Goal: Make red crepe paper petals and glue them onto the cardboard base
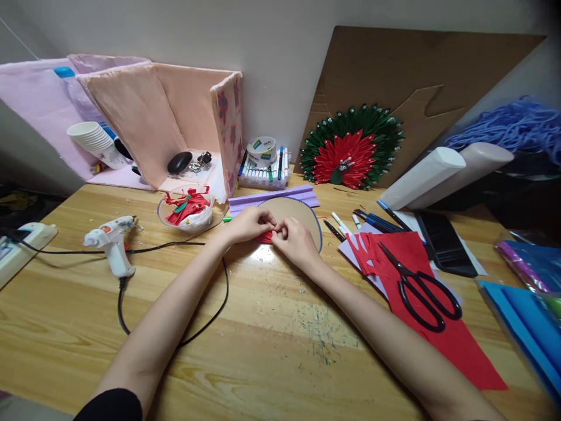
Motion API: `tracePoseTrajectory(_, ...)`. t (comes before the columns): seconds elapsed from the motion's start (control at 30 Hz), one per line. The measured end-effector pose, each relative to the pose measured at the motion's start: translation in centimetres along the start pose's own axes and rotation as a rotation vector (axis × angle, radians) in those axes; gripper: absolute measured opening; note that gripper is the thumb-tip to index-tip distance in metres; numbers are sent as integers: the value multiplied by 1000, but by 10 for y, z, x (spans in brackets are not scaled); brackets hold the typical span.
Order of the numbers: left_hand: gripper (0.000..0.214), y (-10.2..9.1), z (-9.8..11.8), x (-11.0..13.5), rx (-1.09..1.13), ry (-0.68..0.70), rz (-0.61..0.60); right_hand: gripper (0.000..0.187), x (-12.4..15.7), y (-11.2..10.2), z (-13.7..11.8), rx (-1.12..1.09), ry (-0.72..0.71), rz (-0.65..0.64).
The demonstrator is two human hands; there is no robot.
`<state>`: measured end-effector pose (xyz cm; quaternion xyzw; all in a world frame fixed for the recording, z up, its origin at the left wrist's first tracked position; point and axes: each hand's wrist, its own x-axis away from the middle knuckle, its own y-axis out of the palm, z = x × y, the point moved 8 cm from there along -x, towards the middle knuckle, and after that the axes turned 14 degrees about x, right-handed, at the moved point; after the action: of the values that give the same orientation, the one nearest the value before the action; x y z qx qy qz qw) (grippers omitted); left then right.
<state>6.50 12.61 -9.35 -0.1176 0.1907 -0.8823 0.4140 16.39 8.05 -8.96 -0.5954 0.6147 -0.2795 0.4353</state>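
My left hand (pixel 250 223) and my right hand (pixel 296 241) meet over the wooden table (pixel 272 339), both pinching a small piece of red paper (pixel 265 237) between the fingertips. Just behind them lies a round cardboard disc (pixel 302 213) with a blue rim. Most of the red piece is hidden by my fingers.
A white glue gun (pixel 111 237) with a black cord lies at left. A clear bowl of red folded pieces (pixel 186 209) stands behind my left hand. Black scissors (pixel 423 287) rest on red paper sheets (pixel 442 318) at right. A red-and-green paper fan ornament (pixel 350 149) leans on cardboard (pixel 421 64).
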Motion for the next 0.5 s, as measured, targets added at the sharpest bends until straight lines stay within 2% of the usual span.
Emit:
tracePoseTrajectory(0.23,18,-1,-5,-1,61,0,-13,3,-3,1,4,-23,26,-57)
tracePoseTrajectory(0.5,14,-10,-8,-1,33,-1,69,6,-2,1,2,-11,31,-51)
